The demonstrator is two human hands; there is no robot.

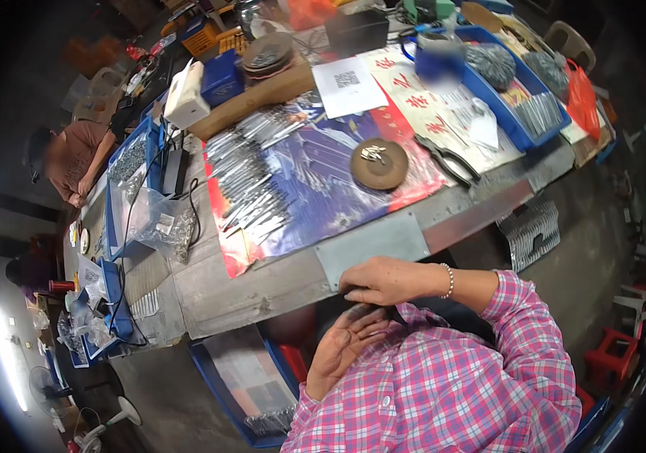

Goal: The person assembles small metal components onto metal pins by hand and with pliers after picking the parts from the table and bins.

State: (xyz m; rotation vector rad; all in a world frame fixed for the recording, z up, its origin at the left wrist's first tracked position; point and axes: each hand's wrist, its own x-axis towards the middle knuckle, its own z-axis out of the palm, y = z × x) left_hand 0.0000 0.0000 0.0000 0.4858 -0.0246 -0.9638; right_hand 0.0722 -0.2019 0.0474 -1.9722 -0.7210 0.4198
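Observation:
In front of my body, at the near table edge, my right hand (387,279) has its fingers bent and drawn together, wearing a beaded bracelet (450,281). Whatever those fingers hold, if anything, is hidden. Just below it, my left hand (336,349) is turned palm up with dark-stained fingers apart and nothing visible on it. Beyond the hands, a round brown dish (368,178) carries small shiny metal pieces (374,154). Pliers with black handles (451,161) lie to its right. Many slim metal pieces (251,181) are laid in rows on a colourful printed sheet (330,208).
Blue trays (548,137) with metal parts and bags stand at the back right and left. A blue mug (436,62) is nearby. A blue bin (209,370) sits below the table. Another person (85,162) sits far left. Red stools (611,359) stand right.

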